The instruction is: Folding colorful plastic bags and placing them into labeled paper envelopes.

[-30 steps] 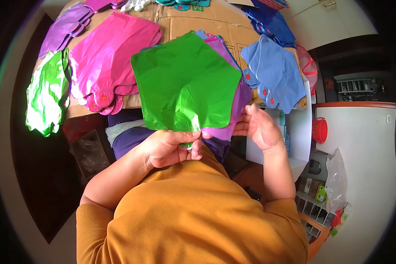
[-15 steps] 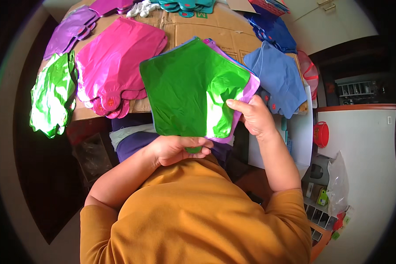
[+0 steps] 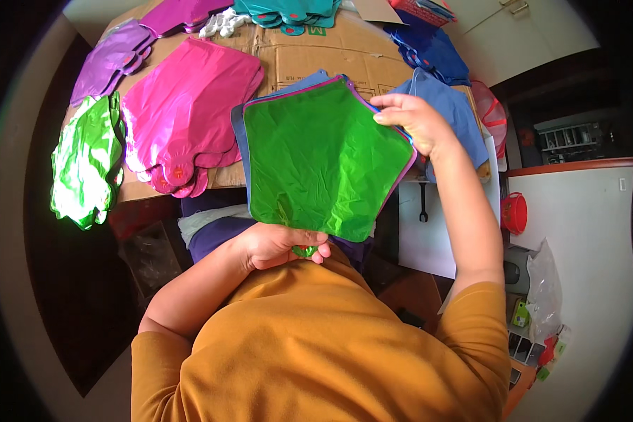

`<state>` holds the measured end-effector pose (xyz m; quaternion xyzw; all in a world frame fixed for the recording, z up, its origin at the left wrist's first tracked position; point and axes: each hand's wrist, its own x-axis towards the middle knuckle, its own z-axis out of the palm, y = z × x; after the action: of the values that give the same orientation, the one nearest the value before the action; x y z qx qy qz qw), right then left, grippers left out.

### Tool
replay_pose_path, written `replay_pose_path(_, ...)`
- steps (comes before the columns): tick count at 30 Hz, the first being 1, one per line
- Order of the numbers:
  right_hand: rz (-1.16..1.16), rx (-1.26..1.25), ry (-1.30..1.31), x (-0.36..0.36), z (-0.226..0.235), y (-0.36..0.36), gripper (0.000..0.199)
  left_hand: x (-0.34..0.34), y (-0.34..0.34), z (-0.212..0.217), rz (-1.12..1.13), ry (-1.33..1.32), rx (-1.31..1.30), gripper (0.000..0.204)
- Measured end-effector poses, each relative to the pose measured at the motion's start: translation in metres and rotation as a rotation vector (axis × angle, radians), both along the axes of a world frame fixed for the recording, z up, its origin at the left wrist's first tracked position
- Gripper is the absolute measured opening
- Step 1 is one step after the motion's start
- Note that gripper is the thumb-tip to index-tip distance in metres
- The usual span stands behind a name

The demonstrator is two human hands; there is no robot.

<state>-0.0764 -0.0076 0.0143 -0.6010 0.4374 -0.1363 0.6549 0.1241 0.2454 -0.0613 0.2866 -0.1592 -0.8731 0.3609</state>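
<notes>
A stack of flat, uninflated foil balloons is held up before my chest, with a shiny green foil balloon [image 3: 323, 158] on top. Blue, purple and pink edges show behind it, the blue one [image 3: 239, 137] jutting out on the left. My left hand [image 3: 281, 246] grips the stack's lower edge, thumb in front and a bit of green tab showing between the fingers. At the upper right edge my right hand [image 3: 415, 123] pinches the stack between thumb and fingers. Which layers it holds is hidden.
Cardboard [image 3: 309, 53] covers the table ahead. On it lie piles of flat foil balloons: bright green [image 3: 84, 162], pink [image 3: 190, 105], purple [image 3: 112, 60], teal [image 3: 288, 10], light blue [image 3: 446, 116] and dark blue [image 3: 436, 60]. A red basket [image 3: 513, 213] hangs at the right.
My right hand has moved up along the right edge to the upper corner area. The green balloon has shifted right and down, lying flatter over the others, and the blue layer now shows on the left.
</notes>
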Motion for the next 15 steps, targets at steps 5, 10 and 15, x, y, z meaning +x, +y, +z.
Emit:
replay_pose_path(5, 0.229, -0.097, 0.282, 0.037, 0.009, -0.025, 0.032, -0.008, -0.006, 0.010, 0.109, 0.069, 0.110, 0.019)
replay_pose_path(10, 0.287, -0.160, 0.418, 0.057, 0.022, -0.027, 0.019, -0.008, -0.010, 0.005, 0.157, 0.186, 0.202, 0.017)
replay_pose_path(15, 0.214, -0.289, 0.417, 0.074, -0.005, -0.062, 0.041, -0.017, -0.012, -0.001, 0.137, 0.099, 0.107, 0.015)
